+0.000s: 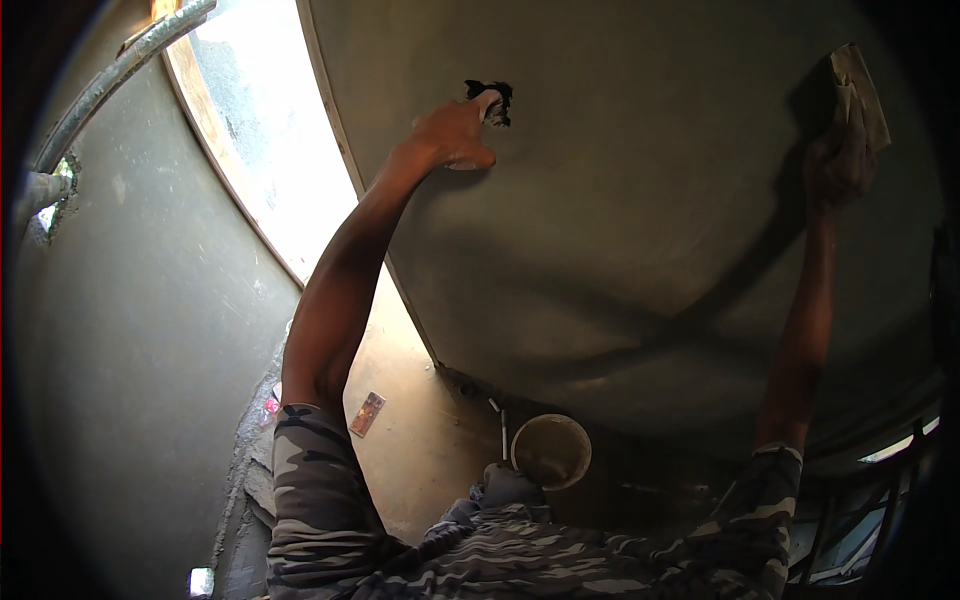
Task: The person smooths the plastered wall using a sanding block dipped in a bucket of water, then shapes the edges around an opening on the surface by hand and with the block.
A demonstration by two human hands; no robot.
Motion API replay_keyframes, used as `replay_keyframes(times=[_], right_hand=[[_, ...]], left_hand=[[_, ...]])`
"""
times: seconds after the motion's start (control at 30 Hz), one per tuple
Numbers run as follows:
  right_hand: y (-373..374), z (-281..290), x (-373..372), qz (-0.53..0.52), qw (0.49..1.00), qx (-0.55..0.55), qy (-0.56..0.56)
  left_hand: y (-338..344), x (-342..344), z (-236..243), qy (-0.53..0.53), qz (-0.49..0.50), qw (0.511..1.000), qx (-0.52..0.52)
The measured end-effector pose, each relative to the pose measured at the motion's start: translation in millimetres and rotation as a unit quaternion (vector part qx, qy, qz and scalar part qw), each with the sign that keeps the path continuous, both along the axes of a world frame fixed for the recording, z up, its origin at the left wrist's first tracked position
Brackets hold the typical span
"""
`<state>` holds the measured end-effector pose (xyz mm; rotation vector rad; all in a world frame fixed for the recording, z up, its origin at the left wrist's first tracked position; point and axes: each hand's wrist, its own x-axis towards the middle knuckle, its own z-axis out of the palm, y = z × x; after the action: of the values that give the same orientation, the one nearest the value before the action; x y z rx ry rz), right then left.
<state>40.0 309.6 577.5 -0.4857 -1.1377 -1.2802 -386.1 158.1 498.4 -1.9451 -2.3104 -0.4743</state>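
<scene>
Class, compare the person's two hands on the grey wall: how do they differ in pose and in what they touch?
The left hand reaches a dark hole in the wall, with something pale at its fingers; the right hand presses a flat pale tool against the wall. The left arm is sunlit, the right shadowed. Both reach upward.

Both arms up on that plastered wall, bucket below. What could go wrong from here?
1. The left hand presses at a dark hole in the wall; filler may smear or drop out.
2. The right hand holds a flat float at full stretch near the frame edge; it might slip.
3. The bucket sits right beneath, so anything that falls could land in or tip it.
</scene>
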Motion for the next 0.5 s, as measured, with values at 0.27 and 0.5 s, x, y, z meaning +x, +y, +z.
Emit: replay_keyframes(times=[0.27, 0.5], right_hand=[[11.1, 0.4, 9.5, -0.004, 1.0, 0.003, 0.009], [10.5, 4.8, 15.2, 0.006, 1.0, 0.015, -0.004]], left_hand=[[-13.6, 7.2, -12.7, -0.023, 0.025, 0.999, 0.02], [-1.1, 17.8, -26.3, -0.099, 0.047, 0.992, 0.061]])
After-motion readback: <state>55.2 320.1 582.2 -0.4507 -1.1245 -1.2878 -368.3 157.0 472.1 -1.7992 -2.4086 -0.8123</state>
